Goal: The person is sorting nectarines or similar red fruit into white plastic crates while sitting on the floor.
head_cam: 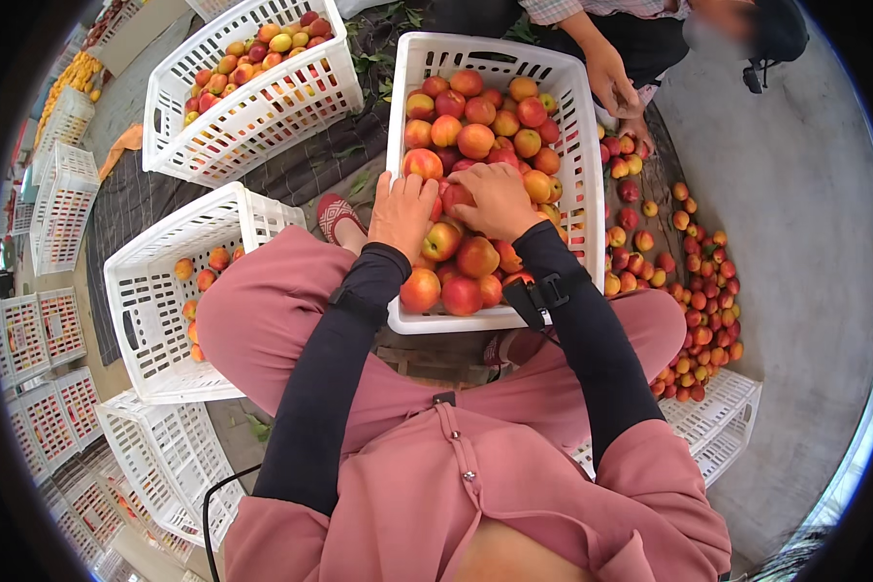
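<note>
Before me stands a white slatted plastic crate (498,321) filled with red and yellow nectarines (477,257). My left hand (401,214) lies palm down over the crate's left side, its fingers reaching to the fruit by the rim; whether it holds one cannot be told. Bent over the middle of the fruit, my right hand (496,200) has its thumb and fingers around a red nectarine (457,196), partly hidden under them. Dark sleeves cover both forearms, with a strap near each wrist.
At the upper left is another crate of fruit (253,94); a crate with some fruit (182,327) stands by my left knee. Loose fruit (706,313) is heaped on the right. A co-worker's hand (615,80) is beyond the crate's right rim. Stacked crates (40,331) line the far left.
</note>
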Demonstrator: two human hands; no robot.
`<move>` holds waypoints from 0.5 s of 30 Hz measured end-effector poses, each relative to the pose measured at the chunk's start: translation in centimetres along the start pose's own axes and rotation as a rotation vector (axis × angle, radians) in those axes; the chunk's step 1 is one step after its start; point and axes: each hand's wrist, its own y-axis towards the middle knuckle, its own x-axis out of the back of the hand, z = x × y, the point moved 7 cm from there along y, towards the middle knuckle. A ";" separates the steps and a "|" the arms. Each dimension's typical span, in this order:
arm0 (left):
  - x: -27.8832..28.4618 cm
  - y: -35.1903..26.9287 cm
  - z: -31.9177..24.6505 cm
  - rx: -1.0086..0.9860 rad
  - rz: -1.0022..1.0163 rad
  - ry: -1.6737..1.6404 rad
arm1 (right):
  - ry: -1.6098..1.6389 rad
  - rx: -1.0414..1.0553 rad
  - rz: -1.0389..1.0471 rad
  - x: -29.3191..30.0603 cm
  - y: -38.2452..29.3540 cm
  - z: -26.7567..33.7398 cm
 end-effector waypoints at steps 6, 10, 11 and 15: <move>0.6 0.7 -0.6 -0.044 0.010 0.045 | -0.045 -0.099 -0.097 1.6 -2.5 3.1; -2.2 -0.7 -0.8 -0.150 -0.008 0.148 | -0.061 -0.188 -0.242 -0.4 -1.0 2.2; -1.9 -0.8 -1.3 -0.167 -0.010 0.149 | -0.065 -0.201 -0.252 -0.7 -1.3 1.4; -0.2 -2.4 -0.9 -0.077 0.103 -0.008 | 0.256 -0.185 -0.318 0.2 -2.6 1.1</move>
